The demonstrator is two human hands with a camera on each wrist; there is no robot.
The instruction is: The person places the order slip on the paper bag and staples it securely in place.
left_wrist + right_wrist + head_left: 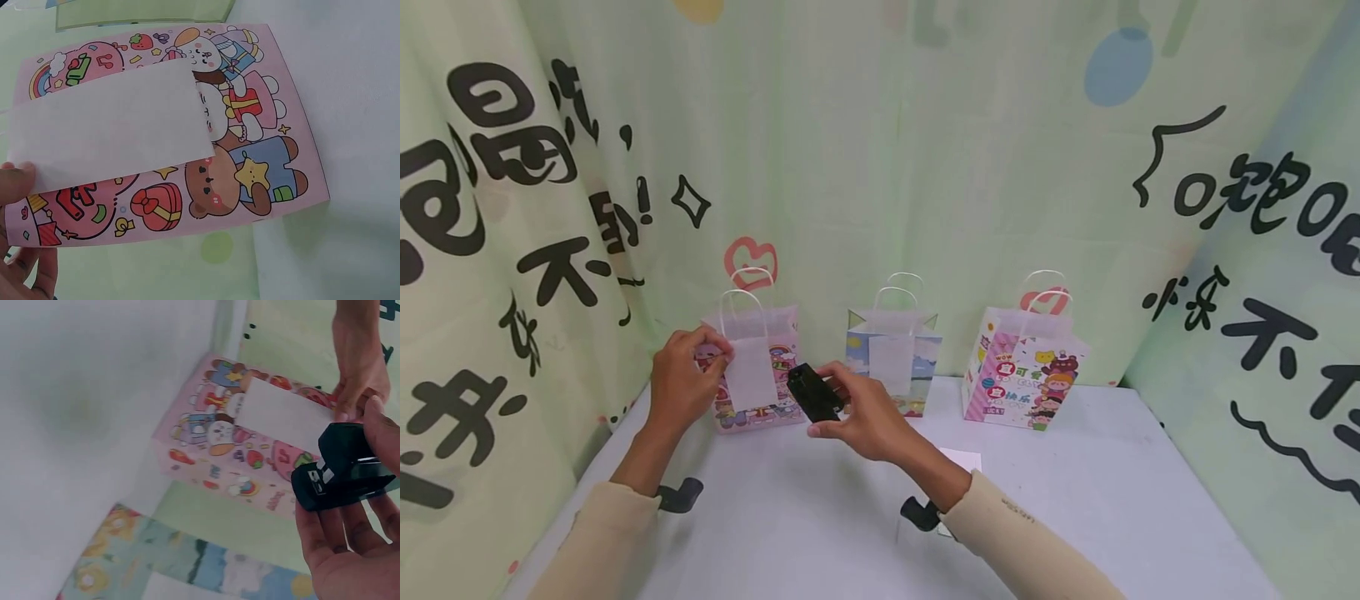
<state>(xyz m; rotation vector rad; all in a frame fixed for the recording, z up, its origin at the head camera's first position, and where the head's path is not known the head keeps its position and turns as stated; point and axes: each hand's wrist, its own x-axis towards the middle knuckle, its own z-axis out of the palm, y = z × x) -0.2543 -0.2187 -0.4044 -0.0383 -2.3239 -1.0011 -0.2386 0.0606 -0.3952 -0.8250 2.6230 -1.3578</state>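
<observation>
On the left stands a pink paper gift bag [722, 414] with cartoon animals and white twisted handles. My left hand [688, 371] pinches a blank white paper slip [752, 375] at the bag's upper edge, thumb over the slip. In the left wrist view that slip [112, 128] lies flat over the bag's printed front [215, 178]. Just right of the bag, my right hand [872, 417] grips a small black stapler [812, 393]. The right wrist view has the stapler [340, 469] between thumb and fingers, apart from the slip.
A blue landscape gift bag [857, 350], with a white slip [891, 364] on its front, stands in the middle. A pink-and-white gift bag [1022, 375] stands to its right. Partly behind my right forearm, white paper [966, 459] lies on the table [790, 533]. A printed curtain [850, 167] hangs behind.
</observation>
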